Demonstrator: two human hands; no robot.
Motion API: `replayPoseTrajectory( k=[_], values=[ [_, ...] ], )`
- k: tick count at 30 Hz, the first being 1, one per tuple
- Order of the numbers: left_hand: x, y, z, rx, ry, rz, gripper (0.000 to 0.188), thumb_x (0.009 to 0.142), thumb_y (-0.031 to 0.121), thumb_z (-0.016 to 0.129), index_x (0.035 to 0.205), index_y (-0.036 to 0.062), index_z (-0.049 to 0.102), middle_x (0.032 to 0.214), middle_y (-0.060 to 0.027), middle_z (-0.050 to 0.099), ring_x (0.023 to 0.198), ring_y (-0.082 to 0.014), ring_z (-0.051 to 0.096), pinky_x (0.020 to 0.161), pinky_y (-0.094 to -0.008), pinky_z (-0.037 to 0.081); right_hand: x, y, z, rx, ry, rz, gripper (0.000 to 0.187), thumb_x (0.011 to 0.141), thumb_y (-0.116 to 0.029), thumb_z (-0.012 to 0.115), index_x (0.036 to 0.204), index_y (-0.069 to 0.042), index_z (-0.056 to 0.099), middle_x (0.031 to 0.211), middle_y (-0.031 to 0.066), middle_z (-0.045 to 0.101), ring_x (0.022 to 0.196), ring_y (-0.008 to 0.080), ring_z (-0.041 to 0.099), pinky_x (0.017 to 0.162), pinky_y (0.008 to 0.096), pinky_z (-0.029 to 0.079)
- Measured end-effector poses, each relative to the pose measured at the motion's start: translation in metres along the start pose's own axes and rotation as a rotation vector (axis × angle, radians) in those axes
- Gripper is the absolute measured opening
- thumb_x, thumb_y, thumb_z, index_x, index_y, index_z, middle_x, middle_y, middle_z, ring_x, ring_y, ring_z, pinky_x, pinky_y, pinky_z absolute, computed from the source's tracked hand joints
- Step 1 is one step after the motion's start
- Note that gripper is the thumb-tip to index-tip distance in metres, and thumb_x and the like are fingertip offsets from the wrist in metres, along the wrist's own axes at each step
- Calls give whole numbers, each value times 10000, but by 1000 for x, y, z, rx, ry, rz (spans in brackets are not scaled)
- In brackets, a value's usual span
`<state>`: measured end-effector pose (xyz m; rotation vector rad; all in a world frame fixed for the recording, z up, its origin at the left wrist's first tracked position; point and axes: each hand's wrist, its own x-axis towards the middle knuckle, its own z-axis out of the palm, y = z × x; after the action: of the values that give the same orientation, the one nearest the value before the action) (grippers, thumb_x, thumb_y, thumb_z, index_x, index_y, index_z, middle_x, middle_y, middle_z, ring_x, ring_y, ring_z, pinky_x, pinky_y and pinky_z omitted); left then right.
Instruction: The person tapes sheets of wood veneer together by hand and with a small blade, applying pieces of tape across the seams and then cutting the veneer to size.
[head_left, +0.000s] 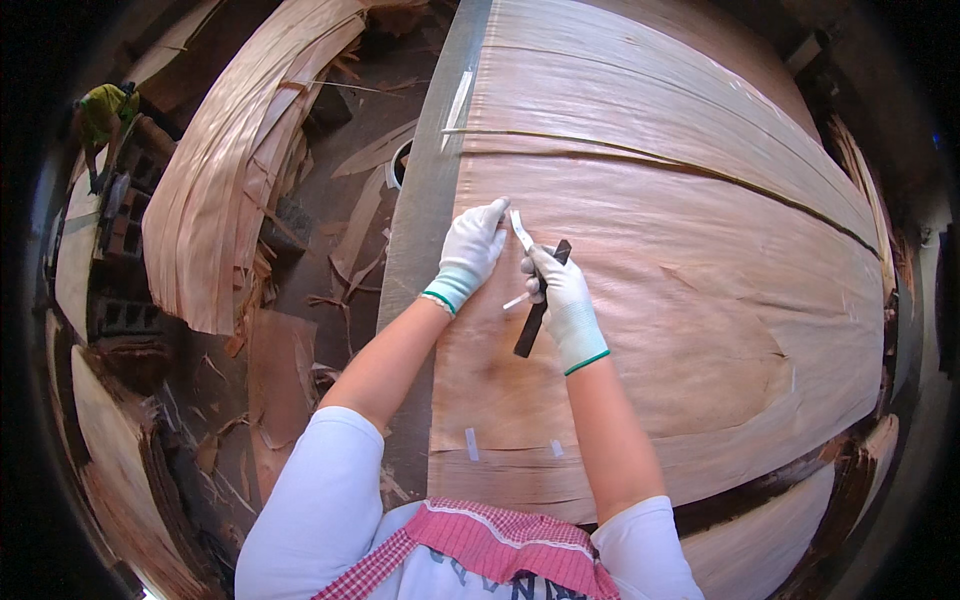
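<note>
A large pinkish-tan wood veneer sheet (620,340) lies in front of me, its left edge along a grey table strip (408,240). Near that edge is my left hand (470,250) in a white knit glove, fingers closed together; what they hold, if anything, is hidden. Just to the right, my right hand (560,300), gloved alike, grips a black flat bar-like tool (530,330) slanting across the palm. A curved white strip (520,230) like tape rises from its fingertips toward the left hand. Another short white piece (515,301) shows below those fingers.
A long dark gap (700,175) splits the veneer farther off. Short pale tape pieces (472,444) stick near its close edge. Stacked curved veneer (225,180) stands at left, with scraps (350,230) on the floor. A person in a yellow top (105,112) bends at far left.
</note>
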<state>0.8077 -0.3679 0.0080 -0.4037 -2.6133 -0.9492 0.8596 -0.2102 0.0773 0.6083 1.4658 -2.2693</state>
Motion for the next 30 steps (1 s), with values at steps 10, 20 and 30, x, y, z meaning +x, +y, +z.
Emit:
replayPoseTrajectory(
  k=[10,20,30],
  values=[
    [0,0,-3,112,18,111,227,834,79,606,1048,129,661,1017,-90,655,944,-303,614,831,-388,503,-9,39,-7,-173,149,9,226,916,-223,627,1016,-21,618,754,30,645,528,72,535,450,209,399],
    [11,22,2,123,-64,-9,222,807,230,700,981,116,624,1041,-104,620,962,-324,588,825,-436,485,16,1,-66,-1467,275,-556,159,843,-175,645,890,-24,637,799,182,675,724,329,664,624,423,521],
    [28,151,99,0,-187,419,533,789,68,633,1306,87,505,1351,-130,506,1292,-290,444,1089,-411,359,-30,-60,-230,-442,588,-49,192,886,-210,669,854,-26,623,647,40,606,464,126,533,423,265,408]
  ],
)
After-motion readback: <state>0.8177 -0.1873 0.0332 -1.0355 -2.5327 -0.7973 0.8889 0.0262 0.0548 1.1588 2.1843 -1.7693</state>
